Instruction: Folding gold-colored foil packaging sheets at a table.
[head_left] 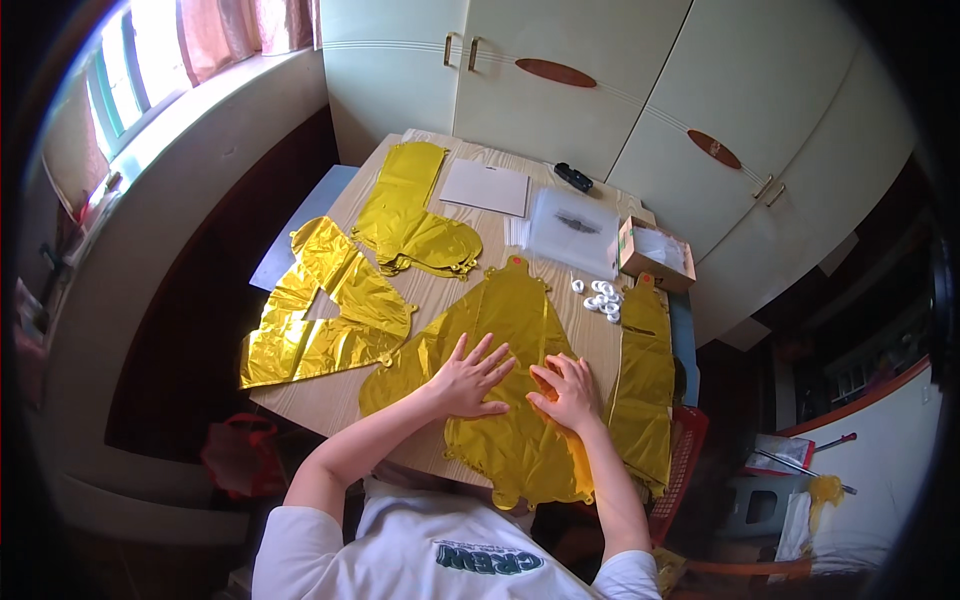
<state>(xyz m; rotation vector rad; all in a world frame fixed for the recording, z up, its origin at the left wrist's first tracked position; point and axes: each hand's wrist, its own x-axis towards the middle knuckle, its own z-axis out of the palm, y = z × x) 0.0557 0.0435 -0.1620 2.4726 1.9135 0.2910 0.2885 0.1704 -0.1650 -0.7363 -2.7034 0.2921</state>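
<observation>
A large flat gold foil balloon [490, 330], not inflated, lies across the near middle of the table, its lower end reaching the front edge. My left hand [468, 385] rests flat on it with fingers spread. To the right, my right hand [570, 395] lies on the same balloon with its fingers bent and apart. Orange-toned foil bulges between its thumb and fingers, and a raised fold runs down below that wrist. Right of this hand is a narrow folded gold foil balloon [642, 385] with a tab at its top.
A crinkled gold foil balloon [350, 300] with a hole lies left; more flat gold foil [400, 195] lies behind it. Farther back are a pale card [486, 187], clear plastic bags [573, 232], white ribbon rolls [605, 298], a small box [655, 250] and a black object [573, 177].
</observation>
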